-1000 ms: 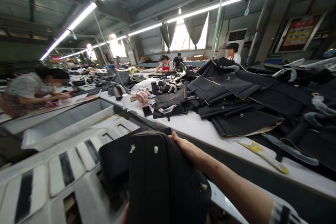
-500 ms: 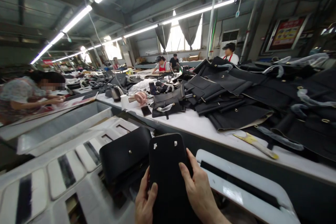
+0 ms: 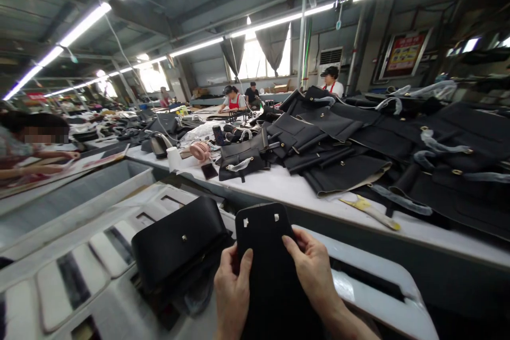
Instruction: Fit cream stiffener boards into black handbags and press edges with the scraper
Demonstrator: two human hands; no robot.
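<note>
A black leather-like panel (image 3: pixel 265 271) with rounded top corners and two small metal tabs near its top edge stands upright before me. My left hand (image 3: pixel 234 287) grips its left edge, thumb on the near face. Around the right edge, my right hand (image 3: pixel 313 265) is closed in the same way, its thumb lying on the front. The panel's lower end runs out of the picture. Just left of it, a black bag (image 3: pixel 179 244) with a small gold-coloured clasp rests on the work surface, its lower part in shadow.
A white slotted board (image 3: pixel 370 276) lies to the right. On the left are several white panels with dark stripes (image 3: pixel 74 279) and a grey trough (image 3: pixel 79 196). Black bag pieces (image 3: pixel 338 133) are heaped on the long table, with a pink fan (image 3: pixel 200 151) nearby. Other people work farther off.
The view has swung slightly right. Both hands have shifted a little up the panel's edges, and the panel stands a bit farther right of the black bag.
</note>
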